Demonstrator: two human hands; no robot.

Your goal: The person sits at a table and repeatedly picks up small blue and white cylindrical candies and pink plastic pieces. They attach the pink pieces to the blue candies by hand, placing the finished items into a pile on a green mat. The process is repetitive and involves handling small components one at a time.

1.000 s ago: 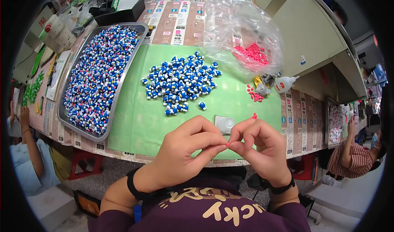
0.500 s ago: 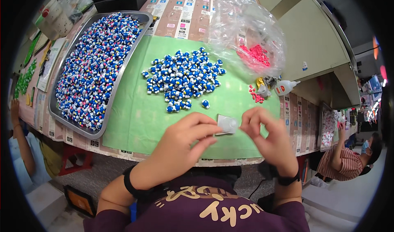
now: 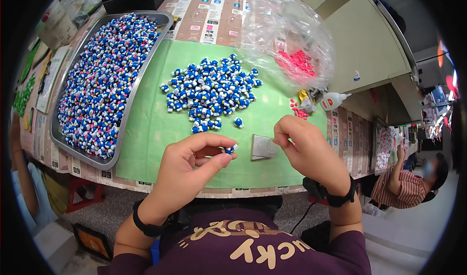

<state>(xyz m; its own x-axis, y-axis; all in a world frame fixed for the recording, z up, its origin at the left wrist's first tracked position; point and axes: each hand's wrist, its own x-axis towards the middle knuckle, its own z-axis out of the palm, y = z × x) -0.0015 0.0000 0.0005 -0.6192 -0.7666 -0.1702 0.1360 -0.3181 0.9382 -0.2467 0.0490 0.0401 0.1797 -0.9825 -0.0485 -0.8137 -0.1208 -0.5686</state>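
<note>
Between the thumb and fingertips of my left hand is a small blue-and-white figurine. My right hand is closed, fingertips pointing down beside a small clear cup on a grey-white square block. A speck of pink shows at its fingers, but what they hold is too hidden to name. A heap of similar blue-and-white figurines lies ahead on the green sheet. One loose figurine sits apart, in front of the heap.
A metal tray full of figurines stands at left. Far right are a clear plastic bag with pink pieces, loose pink pieces, a white squeeze bottle and a beige cabinet. Other people sit at both sides.
My left hand has moved left, away from the block, and a figurine now shows in its pinch. My right hand has shifted left, its fingers turned down by the cup. The view has shifted slightly.
</note>
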